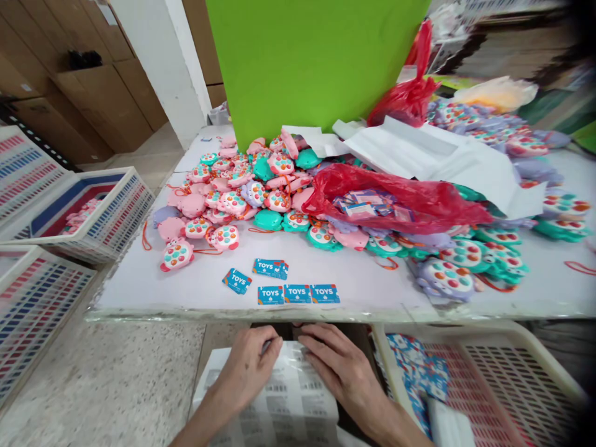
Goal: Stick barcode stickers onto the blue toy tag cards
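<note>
A white sheet of barcode labels point(298, 391) lies below the table edge, close to my body. My left hand point(249, 366) is at its upper left, thumb and fingers pinched at the top edge. Across the upper right of the sheet rests my right hand point(338, 363), its fingers stretched out. Beyond them on the table sit three blue TOYS cards in a row point(297, 293). Another blue card point(270, 268) and a tilted card point(237, 281) lie just behind the row.
Pink, teal and purple animal-shaped toys point(223, 202) are heaped on the white table point(139, 292). A red plastic bag point(419, 198) holds more cards. A green panel point(307, 62) stands behind. Plastic baskets stand left point(121, 217) and right point(526, 354), the right one holding blue card packs point(419, 366).
</note>
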### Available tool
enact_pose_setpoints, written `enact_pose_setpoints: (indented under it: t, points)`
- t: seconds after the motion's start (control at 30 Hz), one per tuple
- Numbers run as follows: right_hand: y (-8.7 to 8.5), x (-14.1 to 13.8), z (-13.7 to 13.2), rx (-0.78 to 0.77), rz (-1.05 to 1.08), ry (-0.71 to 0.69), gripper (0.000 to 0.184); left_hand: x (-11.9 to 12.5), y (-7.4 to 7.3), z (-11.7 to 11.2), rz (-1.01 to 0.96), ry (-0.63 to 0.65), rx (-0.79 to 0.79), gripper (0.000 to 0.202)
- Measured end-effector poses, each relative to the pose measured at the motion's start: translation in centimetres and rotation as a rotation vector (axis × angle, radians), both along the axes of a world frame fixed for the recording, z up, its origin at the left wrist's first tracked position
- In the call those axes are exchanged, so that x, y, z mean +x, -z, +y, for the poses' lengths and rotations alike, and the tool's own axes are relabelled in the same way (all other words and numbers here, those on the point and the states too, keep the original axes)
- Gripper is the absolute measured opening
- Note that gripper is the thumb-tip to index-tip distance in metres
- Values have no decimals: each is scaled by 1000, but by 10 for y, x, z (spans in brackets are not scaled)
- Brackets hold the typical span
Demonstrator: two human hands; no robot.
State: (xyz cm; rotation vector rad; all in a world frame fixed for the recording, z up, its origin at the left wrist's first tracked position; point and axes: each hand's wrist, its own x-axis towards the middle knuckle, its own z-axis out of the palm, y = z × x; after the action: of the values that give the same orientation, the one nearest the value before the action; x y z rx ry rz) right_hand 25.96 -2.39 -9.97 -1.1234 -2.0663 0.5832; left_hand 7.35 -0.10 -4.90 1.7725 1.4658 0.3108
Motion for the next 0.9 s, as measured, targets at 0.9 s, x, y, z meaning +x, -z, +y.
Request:
enact_pose_setpoints:
  t: [0.9]
  points:
    - [-16, 77, 76, -253, 42, 150, 13, 45, 50, 2, 196, 358, 447, 23]
